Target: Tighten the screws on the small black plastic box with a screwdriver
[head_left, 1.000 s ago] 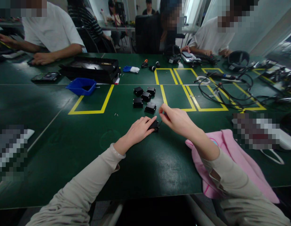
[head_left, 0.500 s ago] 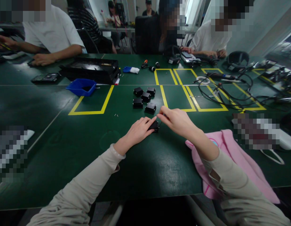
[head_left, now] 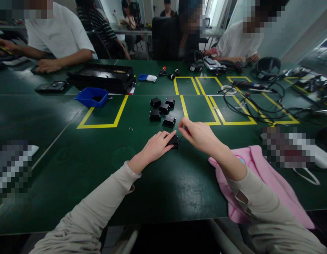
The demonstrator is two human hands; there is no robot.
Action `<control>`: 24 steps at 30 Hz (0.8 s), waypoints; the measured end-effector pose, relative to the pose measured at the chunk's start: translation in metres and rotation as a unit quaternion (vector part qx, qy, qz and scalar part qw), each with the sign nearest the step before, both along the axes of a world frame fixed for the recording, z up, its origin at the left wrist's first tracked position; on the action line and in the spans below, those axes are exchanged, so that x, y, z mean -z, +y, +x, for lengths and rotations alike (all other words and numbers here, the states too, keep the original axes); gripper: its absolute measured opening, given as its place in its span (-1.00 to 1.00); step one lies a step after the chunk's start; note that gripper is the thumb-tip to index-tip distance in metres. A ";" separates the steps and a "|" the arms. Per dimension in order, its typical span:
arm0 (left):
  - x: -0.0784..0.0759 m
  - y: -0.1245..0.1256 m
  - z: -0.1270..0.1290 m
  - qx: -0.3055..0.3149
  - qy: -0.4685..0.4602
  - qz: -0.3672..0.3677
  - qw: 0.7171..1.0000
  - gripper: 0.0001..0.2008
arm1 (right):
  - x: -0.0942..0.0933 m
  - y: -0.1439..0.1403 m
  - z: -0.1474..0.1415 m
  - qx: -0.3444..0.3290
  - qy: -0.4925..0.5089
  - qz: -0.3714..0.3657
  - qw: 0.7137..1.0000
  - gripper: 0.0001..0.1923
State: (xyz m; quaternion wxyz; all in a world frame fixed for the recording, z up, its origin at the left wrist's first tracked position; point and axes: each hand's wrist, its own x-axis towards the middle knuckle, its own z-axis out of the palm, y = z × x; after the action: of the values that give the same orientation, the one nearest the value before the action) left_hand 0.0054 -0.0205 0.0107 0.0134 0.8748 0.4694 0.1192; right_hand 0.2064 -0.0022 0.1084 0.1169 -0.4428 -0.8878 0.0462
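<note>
My left hand (head_left: 156, 147) is closed on a small black box (head_left: 174, 141), pressing it to the green table with thumb and fingers at its sides. To the right of that box, my right hand (head_left: 199, 135) is pinched around a thin dark shaft (head_left: 180, 139) that slants down to the box's right end. Most of the shaft is hidden by my fingers, so its kind cannot be made out. Several similar black boxes (head_left: 164, 108) lie in a loose group just beyond my hands. A few tiny screws (head_left: 131, 128) rest on the table to their left.
A blue bin (head_left: 91, 97) and a black tray (head_left: 102, 76) stand at the far left. Beneath my right forearm lies a pink cloth (head_left: 254, 165). Cables (head_left: 254, 102) sprawl at the right across yellow tape outlines. Other people sit along the far side.
My right hand has shifted slightly right, and the thin shaft shows a little more between it and the box. My left hand holds the box in the same place.
</note>
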 end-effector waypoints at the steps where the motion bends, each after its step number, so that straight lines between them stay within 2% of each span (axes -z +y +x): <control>1: 0.000 0.000 0.000 0.000 -0.001 0.000 1.000 -0.45 | 0.000 0.000 0.000 -0.006 0.009 0.000 1.000 -0.74; 7: 0.001 0.000 0.000 0.001 0.004 0.001 1.000 -0.46 | -0.002 -0.001 0.000 0.000 -0.006 -0.005 1.000 -0.69; 12: 0.001 0.001 0.000 0.003 0.002 0.003 1.000 -0.46 | -0.003 -0.002 -0.001 -0.013 0.012 -0.009 1.000 -0.75; 17: 0.000 0.000 0.000 0.004 0.010 0.003 1.000 -0.46 | -0.002 -0.002 -0.002 0.006 -0.012 -0.009 1.000 -0.67; 24: 0.000 0.001 -0.001 0.002 -0.005 -0.003 1.000 -0.45 | -0.001 -0.002 -0.002 0.002 0.003 -0.005 1.000 -0.74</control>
State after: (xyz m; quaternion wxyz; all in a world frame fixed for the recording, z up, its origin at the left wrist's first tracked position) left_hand 0.0047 -0.0196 0.0102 0.0187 0.8751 0.4679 0.1220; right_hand 0.2045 -0.0038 0.1093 0.1177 -0.4448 -0.8863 0.0521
